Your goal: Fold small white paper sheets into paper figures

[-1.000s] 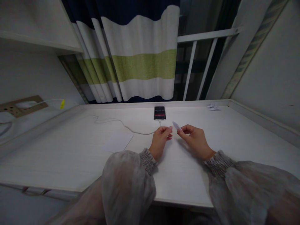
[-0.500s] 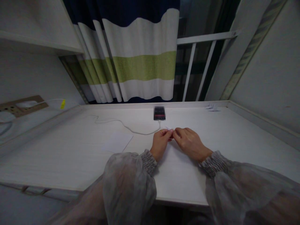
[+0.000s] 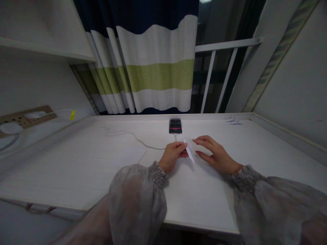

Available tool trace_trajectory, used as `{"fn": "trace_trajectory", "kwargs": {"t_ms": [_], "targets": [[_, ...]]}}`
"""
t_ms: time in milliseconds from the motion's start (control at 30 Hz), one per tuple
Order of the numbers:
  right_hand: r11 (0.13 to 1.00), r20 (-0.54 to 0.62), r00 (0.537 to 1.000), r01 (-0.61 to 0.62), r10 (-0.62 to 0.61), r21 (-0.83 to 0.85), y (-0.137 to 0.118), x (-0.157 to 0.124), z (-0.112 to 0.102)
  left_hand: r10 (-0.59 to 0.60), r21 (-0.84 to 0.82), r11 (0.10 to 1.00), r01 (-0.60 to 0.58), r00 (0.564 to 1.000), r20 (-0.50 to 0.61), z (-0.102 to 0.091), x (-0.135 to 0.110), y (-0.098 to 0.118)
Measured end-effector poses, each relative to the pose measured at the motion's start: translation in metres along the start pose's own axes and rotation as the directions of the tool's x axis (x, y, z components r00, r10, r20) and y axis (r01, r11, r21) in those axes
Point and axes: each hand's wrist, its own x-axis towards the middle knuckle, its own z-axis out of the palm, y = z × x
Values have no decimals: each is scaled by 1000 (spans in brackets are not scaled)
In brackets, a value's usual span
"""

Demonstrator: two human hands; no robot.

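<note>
A small folded white paper piece (image 3: pixel 189 150) stands on edge over the white desk (image 3: pixel 76 170). My left hand (image 3: pixel 173 154) pinches it at its left side, fingers closed on it. My right hand (image 3: pixel 214 153) rests just to the right of the paper with its fingers stretched out and apart, fingertips close to the paper. Both arms wear sheer grey sleeves with gathered cuffs.
A phone (image 3: pixel 175 126) lies beyond the hands, plugged into a white cable (image 3: pixel 127 134) running left to a wall socket panel (image 3: pixel 22 117). A flat white sheet (image 3: pixel 127 157) lies to the left. Small folded paper bits (image 3: pixel 233 120) sit at the far right corner. A striped curtain (image 3: pixel 158 75) hangs behind.
The hands came together at the paper, then the right hand let go and spread its fingers. The paper passed from the right hand to the left and now stands in its pinch.
</note>
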Motion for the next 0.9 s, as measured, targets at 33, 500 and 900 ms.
{"fn": "trace_trajectory", "kwargs": {"t_ms": [33, 500, 900], "targets": [[1000, -8, 1000, -4, 4, 13, 1, 0, -2, -4, 9, 1000, 4, 1000, 6, 0, 0, 0], [979, 6, 998, -57, 57, 194, 1, 0, 9, -7, 23, 1000, 5, 995, 104, -1, 0, -2], [863, -58, 949, -257, 311, 434, -2, 2, 11, 103, 57, 993, -106, 994, 44, 3, -3, 1]]}}
